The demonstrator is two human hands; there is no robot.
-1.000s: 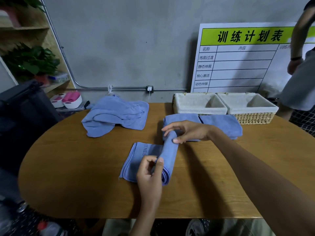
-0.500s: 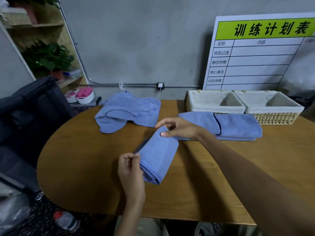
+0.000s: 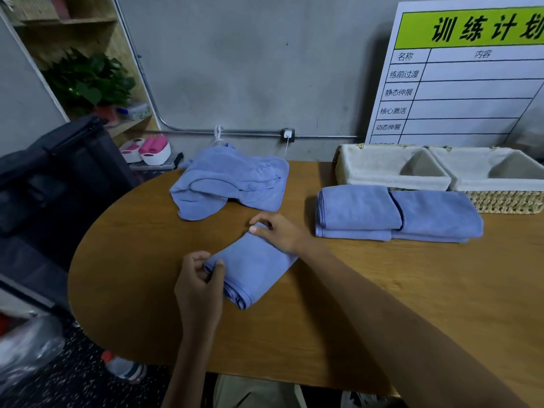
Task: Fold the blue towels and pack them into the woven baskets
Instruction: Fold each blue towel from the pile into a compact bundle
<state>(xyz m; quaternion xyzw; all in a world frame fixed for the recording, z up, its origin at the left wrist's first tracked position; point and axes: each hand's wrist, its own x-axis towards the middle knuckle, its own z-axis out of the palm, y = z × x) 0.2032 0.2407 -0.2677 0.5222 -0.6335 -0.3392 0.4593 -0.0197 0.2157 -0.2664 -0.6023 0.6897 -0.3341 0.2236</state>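
Towel (image 3: 253, 266) folded into a narrow blue bundle lies slantwise on the wooden worktop (image 3: 382, 304), its layered end toward the person and its far end pointing toward the wall. The left hand (image 3: 200, 285) is at the near left corner, thumb and curled fingers pinching the stacked edges there. The right hand (image 3: 276, 231) is at the far end, fingers bent over the cloth and thumb tip pressed against its edge, so this grip too is grasping the towel.

Behind the bundle, near the rounded back edge of the worktop, a loose heap of unfolded blue towels (image 3: 229, 181) sits rumpled. To the right, two folded towels (image 3: 397, 213) lie side by side, touching each other, each a thick flat pad. Just beyond them stand two woven baskets (image 3: 391, 169) with pale cloth liners, side by side against the wall; the nearer folded pads sit right at the baskets' front walls.

A white board with a green header and Chinese characters (image 3: 471, 75) leans on the grey wall behind the baskets. At the left are a dark fabric-covered object (image 3: 50, 178), a wooden shelf holding a leafy plant (image 3: 91, 81), and a plastic bottle (image 3: 123, 368) lying on the speckled floor.
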